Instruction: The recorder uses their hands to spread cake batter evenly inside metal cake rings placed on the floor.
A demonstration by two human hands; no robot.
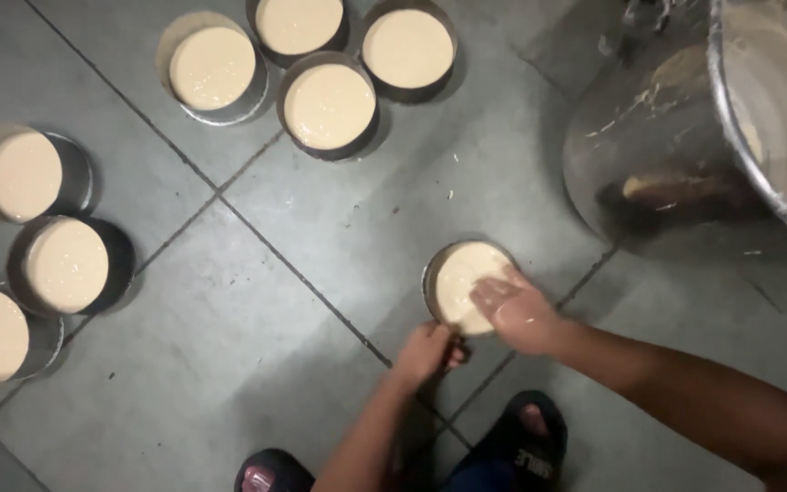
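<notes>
A round metal cake pan (453, 273) filled with pale batter sits on the grey tiled floor in front of me. My left hand (427, 352) grips the pan's near rim. My right hand (514, 310), smeared with batter, rests flat with fingers spread on the batter surface at the pan's right side.
Several more batter-filled round pans stand on the floor: a cluster at the top (328, 105) and others along the left edge (67, 264). A large metal mixing bowl (685, 118) stands at the upper right. My sandalled feet (526, 442) are at the bottom.
</notes>
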